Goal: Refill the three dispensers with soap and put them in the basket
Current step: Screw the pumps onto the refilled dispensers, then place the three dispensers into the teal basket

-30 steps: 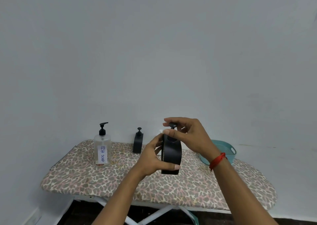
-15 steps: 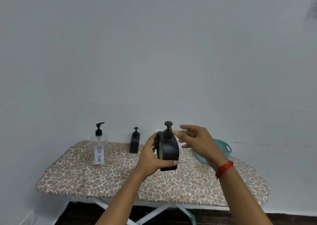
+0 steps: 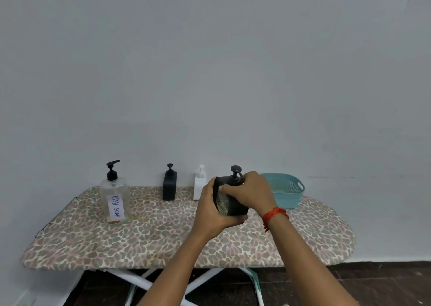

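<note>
A black dispenser (image 3: pixel 229 200) with a black pump on top is held above the board, tilted a little. My left hand (image 3: pixel 213 214) grips its lower left side and base. My right hand (image 3: pixel 250 192) wraps over its upper body just below the pump. A second black dispenser (image 3: pixel 169 186) and a white dispenser (image 3: pixel 199 184) stand upright at the back near the wall. A clear bottle labelled DISH SOAP (image 3: pixel 114 197) with a black pump stands at the left. The teal basket (image 3: pixel 288 192) sits at the back right, just behind my right hand.
Everything stands on an ironing board (image 3: pixel 149 238) with a leopard-print cover, on white crossed legs. A plain wall rises directly behind it. Dark floor shows below the board's front edge.
My right hand, which pinched the pump and then came away open, now grips the dispenser's upper body. The dispenser has shifted right towards the basket. The white dispenser has come into view.
</note>
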